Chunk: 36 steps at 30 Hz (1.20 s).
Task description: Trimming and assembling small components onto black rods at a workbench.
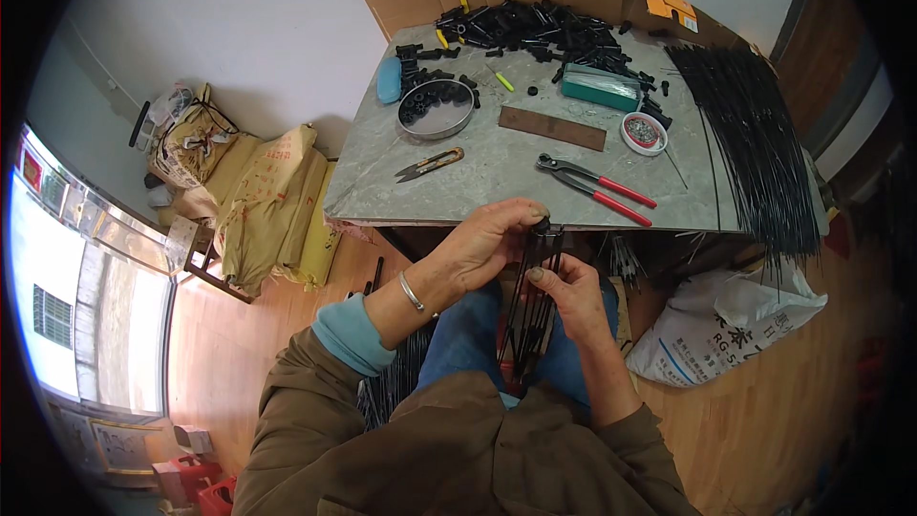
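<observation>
A bundle of thin black rods (528, 311) joined at a small black hub (543, 225) stands upright over my lap, in front of the grey table (478, 182). My left hand (487, 244) pinches the hub at the top with thumb and fingers. My right hand (571, 291) grips the rods lower down, thumb pressed against them. A metal bracelet sits on my left wrist.
On the table lie red-handled pliers (597, 187), small snips (430, 164), a round tin of black parts (436, 109), a brown strip (552, 127), a small white dish (643, 132), a heap of black pieces (535, 29) and long black rods (750, 148). A white sack (716, 334) sits right, filled sacks (267, 210) left.
</observation>
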Tool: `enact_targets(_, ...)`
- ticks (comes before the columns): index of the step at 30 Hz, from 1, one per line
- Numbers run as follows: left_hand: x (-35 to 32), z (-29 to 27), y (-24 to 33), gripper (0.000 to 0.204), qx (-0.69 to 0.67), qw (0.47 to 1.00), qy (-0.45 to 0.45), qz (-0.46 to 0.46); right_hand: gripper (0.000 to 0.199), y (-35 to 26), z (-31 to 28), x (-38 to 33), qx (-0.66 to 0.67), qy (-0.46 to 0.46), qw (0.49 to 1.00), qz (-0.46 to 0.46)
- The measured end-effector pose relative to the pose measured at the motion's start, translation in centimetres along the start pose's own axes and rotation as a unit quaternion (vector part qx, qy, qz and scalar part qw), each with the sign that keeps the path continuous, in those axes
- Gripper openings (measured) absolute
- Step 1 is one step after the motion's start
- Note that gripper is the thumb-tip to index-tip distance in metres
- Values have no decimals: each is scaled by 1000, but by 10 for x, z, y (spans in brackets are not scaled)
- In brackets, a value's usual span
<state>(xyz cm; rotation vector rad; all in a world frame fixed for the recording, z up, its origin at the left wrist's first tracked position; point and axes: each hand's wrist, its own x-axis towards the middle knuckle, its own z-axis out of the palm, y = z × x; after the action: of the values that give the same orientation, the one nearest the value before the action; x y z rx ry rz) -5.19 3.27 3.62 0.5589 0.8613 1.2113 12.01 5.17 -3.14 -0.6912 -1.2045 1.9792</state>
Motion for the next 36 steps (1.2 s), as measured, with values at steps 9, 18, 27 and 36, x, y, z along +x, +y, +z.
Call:
enact_targets(9,-3,1,0,23,2,1000,-29,-1,14,3,3,-3,-1,-12,1000,0)
enact_targets(18,-5,5,2,22,-28,999,-14,-17,14,-1,4,-5,12,4,1000,6)
enact_targets(27,0,-2,-3,19,-21,1000,-8,-4,14,-1,5,-5,18,-8,1000,10)
enact_targets(36,-1,4,1,16,16,1000,-8,-4,14,-2,3,-7,19,-6,1000,10)
